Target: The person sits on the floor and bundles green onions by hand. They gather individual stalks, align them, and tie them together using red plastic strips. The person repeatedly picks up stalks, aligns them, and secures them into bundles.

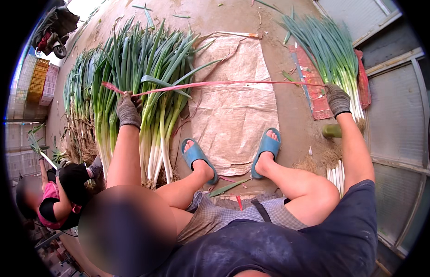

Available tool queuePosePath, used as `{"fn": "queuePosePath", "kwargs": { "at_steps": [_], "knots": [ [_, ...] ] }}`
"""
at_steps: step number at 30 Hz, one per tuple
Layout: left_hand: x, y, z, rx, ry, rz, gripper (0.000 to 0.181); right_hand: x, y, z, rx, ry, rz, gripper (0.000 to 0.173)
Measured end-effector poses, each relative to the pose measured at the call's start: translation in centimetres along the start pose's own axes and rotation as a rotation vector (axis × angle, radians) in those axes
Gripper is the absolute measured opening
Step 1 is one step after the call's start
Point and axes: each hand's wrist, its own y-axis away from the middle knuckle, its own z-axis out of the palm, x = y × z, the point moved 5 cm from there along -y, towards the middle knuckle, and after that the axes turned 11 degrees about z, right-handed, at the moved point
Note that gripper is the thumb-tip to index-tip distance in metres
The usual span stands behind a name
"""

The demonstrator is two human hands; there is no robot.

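Observation:
A pink plastic tie strip (215,83) is stretched nearly straight across the view between my two gloved hands. My left hand (129,109) grips it toward the left, and a short tail sticks out past the fist. At the other end my right hand (338,98) pinches the strip. Behind my left hand lies a large heap of green onions (149,69), white stems toward me. Close by my right hand, a smaller bundle of green onions (326,48) rests on a red woven sack (306,74). A pale woven sack (235,121) is spread on the floor under the strip.
My feet in blue slides (197,155) stand at the pale sack's near corners. A co-worker (55,197) sits at the left holding an onion stalk. Stacked plastic crates (38,78) and a parked scooter (54,38) are farther left. Framed panels (397,114) line the right side.

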Motion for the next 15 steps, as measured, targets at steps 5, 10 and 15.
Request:
{"fn": "queuePosePath", "kwargs": {
  "at_steps": [5,10,15],
  "knots": [
    [-5.8,-4.9,7.8,0.052,0.1,-0.109,0.019,-2.1,-10.8,5.7,0.084,-0.017,0.017,0.028],
    [-12.1,-5.3,12.1,0.142,0.14,-0.005,0.028,-6.4,-20.4,14.1,-0.059,0.091,0.04,0.031],
    [-20.5,4.7,18.3,-0.59,-0.825,0.34,0.034,-11.7,-22.7,19.8,-0.084,0.504,-0.039,0.039]
  ]
}}
